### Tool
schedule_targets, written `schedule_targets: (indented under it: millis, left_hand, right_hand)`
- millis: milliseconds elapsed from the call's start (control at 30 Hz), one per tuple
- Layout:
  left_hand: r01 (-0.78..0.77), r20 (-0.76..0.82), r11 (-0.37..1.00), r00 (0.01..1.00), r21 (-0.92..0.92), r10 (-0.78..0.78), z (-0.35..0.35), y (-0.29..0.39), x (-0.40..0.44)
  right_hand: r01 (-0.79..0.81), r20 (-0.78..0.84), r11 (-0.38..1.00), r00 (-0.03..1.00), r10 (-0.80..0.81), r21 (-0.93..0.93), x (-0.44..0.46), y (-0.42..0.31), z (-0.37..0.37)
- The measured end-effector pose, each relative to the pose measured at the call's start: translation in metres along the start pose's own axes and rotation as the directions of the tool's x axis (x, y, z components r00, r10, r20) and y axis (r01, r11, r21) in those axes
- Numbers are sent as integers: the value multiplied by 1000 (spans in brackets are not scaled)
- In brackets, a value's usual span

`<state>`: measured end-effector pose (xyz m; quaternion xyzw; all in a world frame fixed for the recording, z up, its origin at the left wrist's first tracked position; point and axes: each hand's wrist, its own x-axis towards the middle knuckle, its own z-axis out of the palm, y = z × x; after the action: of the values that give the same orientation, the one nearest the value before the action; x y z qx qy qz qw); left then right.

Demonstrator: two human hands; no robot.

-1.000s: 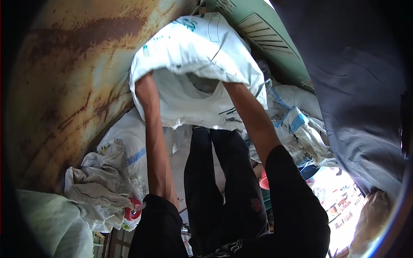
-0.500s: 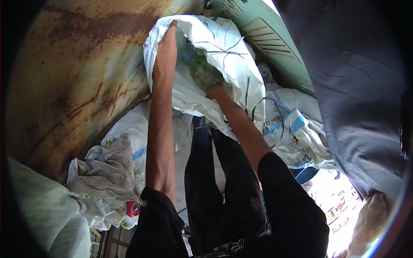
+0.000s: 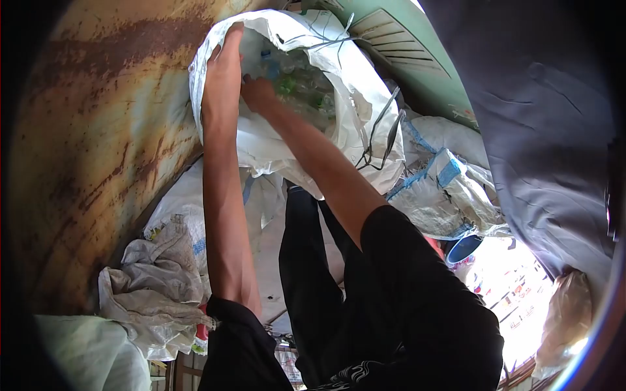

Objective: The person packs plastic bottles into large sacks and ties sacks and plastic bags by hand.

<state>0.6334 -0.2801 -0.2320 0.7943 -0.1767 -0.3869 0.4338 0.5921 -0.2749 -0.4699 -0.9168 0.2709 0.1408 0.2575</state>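
**Way In Through Sack's Mouth, Tight on Both Flanks**

From my remote seat, I see one passage: the gaping mouth of a white sack [image 3: 365, 111]. The right hand [image 3: 259, 94] is already inside, its forearm crossing the lower lip; the left hand [image 3: 225, 49] crowds the left rim. Clear and green plastic [image 3: 303, 91] blocks the inner right. A rust-streaked wall [image 3: 117, 98] hems the left side, a green panel [image 3: 450, 85] the upper right. Black ties [image 3: 393, 133] dangle outside the right rim. Below, dark-trousered legs [image 3: 303, 260] take up the middle.
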Motion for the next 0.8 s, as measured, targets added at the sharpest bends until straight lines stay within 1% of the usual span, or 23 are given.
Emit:
schedule_targets:
  millis: [67, 100, 133, 167, 200, 233, 267, 300, 333, 367, 400, 433, 467, 500, 533, 567, 633, 700, 733, 767, 800]
  left_hand:
    - [12, 15, 1000, 1000, -21, -12, -2, 0, 1]
    - [35, 29, 999, 999, -41, -34, -2, 0, -1]
    - [-28, 66, 995, 997, -99, 34, -2, -2, -6]
    - [-35, 67, 995, 997, -98, 41, -2, -1, -8]
    - [-27, 69, 996, 997, -90, 33, -3, -2, -9]
    - [-18, 71, 997, 997, -79, 23, -5, -6, -10]
    - [-84, 97, 996, 992, -19, 86, -7, -19, -6]
    - [-82, 93, 996, 992, -20, 83, -9, -21, -9]
    - [-20, 79, 999, 997, -28, 22, -10, -21, -14]
    - [41, 69, 998, 997, -40, -39, -10, -20, -20]
    - [38, 80, 999, 996, 9, -39, -11, -29, -16]
    - [-15, 67, 999, 998, 30, 13, -7, -38, -20]
    - [-69, 54, 996, 996, 53, 66, -4, -44, -24]
    - [-165, -3, 984, 986, 74, 165, 0, -45, -36]
    - [-229, 53, 971, 973, 64, 225, 2, -42, -52]
    - [-298, 111, 953, 950, 49, 291, 4, -35, -72]
    - [-505, 171, 855, 859, 122, 483, 4, -26, -112]
    - [-682, 255, 633, 728, 365, 637, 0, -3, -165]
    - [-704, 338, 557, 705, 440, 624, -4, 6, -189]
    - [-723, 416, 468, 682, 508, 602, -7, 14, -211]
    - [-737, 448, 440, 667, 513, 595, -8, 20, -235]
  right_hand:
    - [-205, -39, 967, 976, 213, 148, -2, -11, 22]
    - [-207, -41, 967, 976, 215, 149, -8, -10, 30]
    - [-253, -86, 953, 959, 269, 165, -16, -7, 38]
    - [-293, -134, 939, 938, 319, 183, -20, -1, 45]
    - [-290, -137, 939, 939, 316, 184, -21, 7, 57]
    - [-240, -164, 949, 947, 276, 205, -22, 16, 71]
    - [-215, -176, 953, 951, 254, 215, -29, 22, 66]
    - [-188, -188, 956, 954, 232, 225, -36, 27, 61]
    - [-44, -189, 978, 978, 84, 206, -52, 28, 28]
    - [99, -186, 978, 980, -64, 186, -68, 29, 6]
    - [97, -189, 980, 980, -63, 173, -81, 29, -4]
    - [168, -352, 912, 936, -28, 375, -93, 29, -18]
    - [271, -497, 796, 867, 42, 541, -108, 27, -34]
    - [275, -511, 806, 859, 40, 525, -128, 24, -58]
    - [93, -292, 596, 924, 248, 798, -153, 18, -88]
    - [-99, -21, 297, 927, 374, 950, -180, 13, -115]
    - [-168, 118, 60, 863, 491, 984, -240, 4, -152]
    - [29, 68, -177, 851, 521, 984, -304, -1, -163]
    - [21, 190, -368, 827, 528, 929, -335, -6, -169]
    - [23, 307, -546, 806, 506, 838, -366, -11, -173]
    - [51, 308, -614, 830, 465, 788, -400, -17, -169]
